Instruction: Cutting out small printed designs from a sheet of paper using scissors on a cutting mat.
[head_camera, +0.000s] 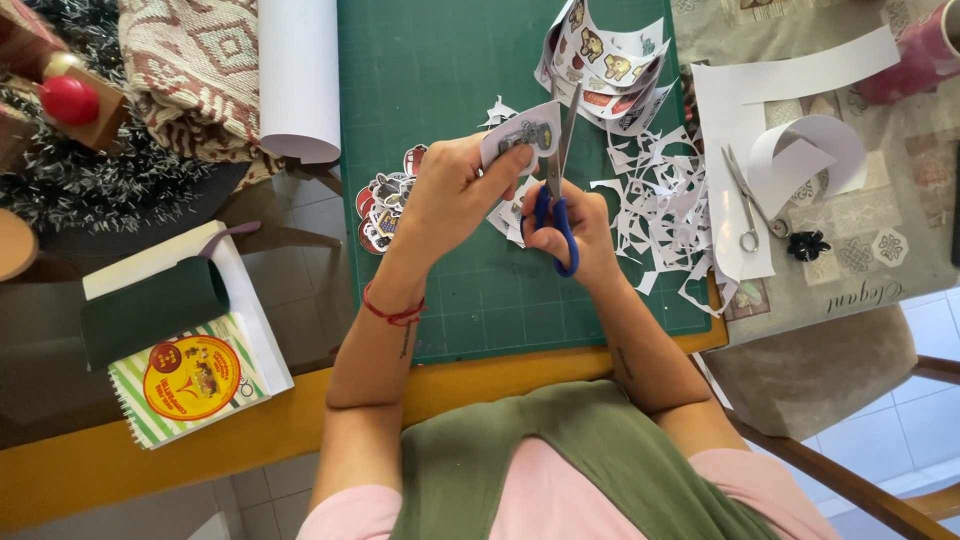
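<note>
Snipping a small printed paper sticker (522, 135) out with my blue-handled scissors (556, 205) above the dark green gridded cutting mat (440, 60).

My left hand (450, 195) pinches the sticker between thumb and fingertips, holding it up off the mat so the blades can get round its outline; my right hand (575, 232) has its fingers closed through the blue loops, blades pointing up and away from me, meeting the sticker's right edge. Finished cut-outs sit in a little pile (385, 205) near the mat's left edge, close to my left wrist, kept apart from the white paper offcuts (655, 205) littering the mat's right side. The curled uncut sticker sheet (605, 60) waits at the mat's far right corner, and small silver scissors (745, 200) lie on white paper beyond the right edge.
</note>
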